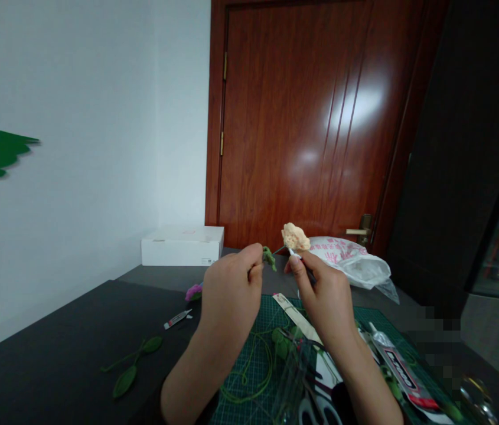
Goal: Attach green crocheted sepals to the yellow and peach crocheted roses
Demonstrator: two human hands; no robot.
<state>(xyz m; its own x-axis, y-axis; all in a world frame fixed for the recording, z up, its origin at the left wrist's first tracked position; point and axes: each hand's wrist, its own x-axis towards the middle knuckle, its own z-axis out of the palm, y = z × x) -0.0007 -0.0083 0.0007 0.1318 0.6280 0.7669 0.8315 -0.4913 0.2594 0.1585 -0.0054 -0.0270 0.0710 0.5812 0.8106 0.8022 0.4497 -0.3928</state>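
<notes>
A cream, fluffy crocheted flower stands on a thin stem above the table. The stem runs down and left from it to my left hand, whose fingers are closed round it. Just beyond those fingertips, a small green crocheted piece sits on the stem. My right hand pinches a small white nozzle or tip right under the flower; what lies inside the fingers is hidden.
A green cutting mat carries green yarn, scissors, a ruler and a glue tube. Leaves, a small tube and a purple flower lie left. Behind are a white box and plastic bag.
</notes>
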